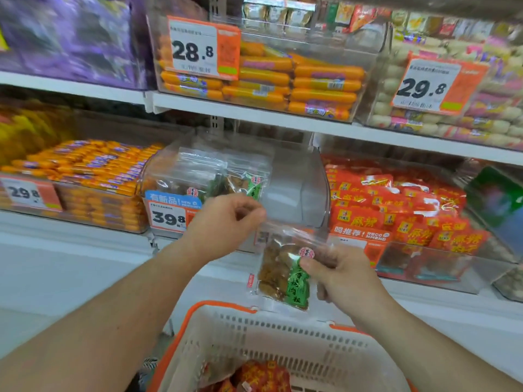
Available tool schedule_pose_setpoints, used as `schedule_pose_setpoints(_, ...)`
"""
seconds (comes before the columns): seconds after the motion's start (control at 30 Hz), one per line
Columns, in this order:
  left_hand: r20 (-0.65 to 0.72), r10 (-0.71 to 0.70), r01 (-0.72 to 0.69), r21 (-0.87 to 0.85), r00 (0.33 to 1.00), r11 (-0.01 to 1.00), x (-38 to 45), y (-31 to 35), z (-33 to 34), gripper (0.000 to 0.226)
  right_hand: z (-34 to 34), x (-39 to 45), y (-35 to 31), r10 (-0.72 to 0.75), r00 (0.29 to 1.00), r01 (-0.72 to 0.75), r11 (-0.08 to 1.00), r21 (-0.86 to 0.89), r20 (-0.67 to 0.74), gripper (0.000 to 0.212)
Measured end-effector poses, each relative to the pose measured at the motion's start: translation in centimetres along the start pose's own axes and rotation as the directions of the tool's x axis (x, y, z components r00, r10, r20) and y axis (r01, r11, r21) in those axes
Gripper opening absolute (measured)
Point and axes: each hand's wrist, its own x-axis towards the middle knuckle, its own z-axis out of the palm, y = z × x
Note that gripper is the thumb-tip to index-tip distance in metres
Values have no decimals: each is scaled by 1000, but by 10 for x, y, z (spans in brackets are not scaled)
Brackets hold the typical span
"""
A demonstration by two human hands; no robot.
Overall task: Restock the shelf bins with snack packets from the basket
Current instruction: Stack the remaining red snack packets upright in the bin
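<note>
A clear snack packet (pixel 278 274) with brown pieces and a green label hangs upright above the basket (pixel 283 329). My right hand (pixel 339 274) pinches its right edge near the round red sticker. My left hand (pixel 226 219) pinches the packet's top left corner, in front of the clear shelf bin (pixel 297 193). That bin holds a few matching green-label packets (pixel 215 179) standing at its left side; its right part shows no packets. Red packets (pixel 254 374) lie in the bottom of the white, orange-rimmed basket.
Orange sausage packs (pixel 93 168) fill the bin to the left. Red spicy-snack packets (pixel 402 207) fill the bin to the right. The shelf above (pixel 254 113) carries bins of orange sausages and pale snacks with price tags. A white ledge runs below the bins.
</note>
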Motion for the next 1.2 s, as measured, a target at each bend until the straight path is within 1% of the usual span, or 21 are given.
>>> schedule_pose_setpoints(0.03, -108, 14, -8, 54, 994, 999, 1, -4, -9, 9, -1, 2, -7, -92, 995, 90, 995, -38, -50, 11)
schedule_pose_setpoints(0.1, -322, 33, 18, 153, 946, 988, 6, -16, -27, 21, -5, 7, -24, -281, 944, 260, 956, -135, -172, 21)
schedule_pose_setpoints(0.13, -417, 58, 47, 238, 907, 970, 9, -24, -33, 36, -7, 10, -33, -352, 908, 323, 933, -159, -226, 17)
schedule_pose_setpoints(0.17, -477, 75, 102, 335, 876, 937, 11, -33, -37, 58, -8, 15, -41, -408, 874, 374, 912, -171, -265, 8)
schedule_pose_setpoints(0.2, -505, 62, 169, 398, 861, 902, 11, -42, -37, 80, -7, 20, -50, -449, 845, 409, 892, -191, -291, 6)
schedule_pose_setpoints(0.23, -520, 11, 240, 413, 854, 879, 10, -47, -36, 99, -5, 26, -60, -496, 812, 443, 867, -230, -307, 6)
schedule_pose_setpoints(0.3, -535, -98, 333, 364, 839, 869, 9, -57, -28, 121, 2, 40, -80, -567, 764, 484, 819, -308, -308, 16)
schedule_pose_setpoints(0.33, -534, -142, 364, 337, 833, 868, 8, -59, -25, 127, 6, 47, -88, -568, 768, 477, 815, -329, -295, 17)
schedule_pose_setpoints(0.4, -515, -225, 418, 297, 827, 859, 10, -63, -22, 135, 16, 71, -94, -495, 832, 382, 839, -387, -250, 16)
schedule_pose_setpoints(0.43, -506, -251, 436, 287, 825, 853, 11, -65, -22, 137, 22, 88, -92, -423, 874, 306, 861, -406, -238, 16)
schedule_pose_setpoints(0.47, -499, -276, 453, 277, 822, 848, 12, -67, -23, 139, 28, 105, -89, -335, 911, 231, 896, -379, -239, 17)
schedule_pose_setpoints(0.53, -486, -310, 472, 255, 817, 844, 13, -70, -24, 141, 40, 138, -80, -136, 959, 85, 975, -204, -248, 16)
schedule_pose_setpoints(0.6, -482, -309, 459, 232, 820, 858, 14, -69, -25, 144, 49, 159, -76, 51, 975, -56, 998, -16, -216, 21)
schedule_pose_setpoints(0.63, -482, -304, 450, 221, 822, 865, 14, -69, -25, 144, 53, 167, -74, 128, 978, -121, 991, 53, -162, 27)
schedule_pose_setpoints(0.7, -479, -300, 439, 211, 825, 873, 15, -71, -25, 145, 62, 175, -71, 220, 975, -214, 968, 132, -39, 34)
schedule_pose_setpoints(0.77, -478, -300, 438, 209, 826, 874, 15, -72, -24, 146, 70, 180, -67, 268, 963, -268, 953, 142, 21, 35)
schedule_pose_setpoints(0.93, -456, -330, 463, 218, 827, 859, 16, -73, -23, 144, 77, 196, -50, 311, 950, -310, 942, 128, 18, 23)
schedule_pose_setpoints(1.07, -447, -334, 478, 259, 830, 839, 15, -71, -26, 144, 75, 200, -48, 319, 947, -321, 944, 79, 40, 37)
schedule_pose_setpoints(1.1, -462, -305, 466, 288, 833, 837, 15, -70, -27, 143, 74, 199, -49, 316, 948, -319, 945, 71, 46, 36)
schedule_pose_setpoints(1.13, -488, -236, 432, 339, 840, 835, 14, -70, -27, 141, 73, 198, -49, 312, 949, -314, 947, 65, 49, 34)
schedule_pose_setpoints(1.2, -543, 18, 291, 477, 839, 829, 10, -70, -27, 127, 69, 194, -50, 287, 957, -289, 957, 42, 42, 26)
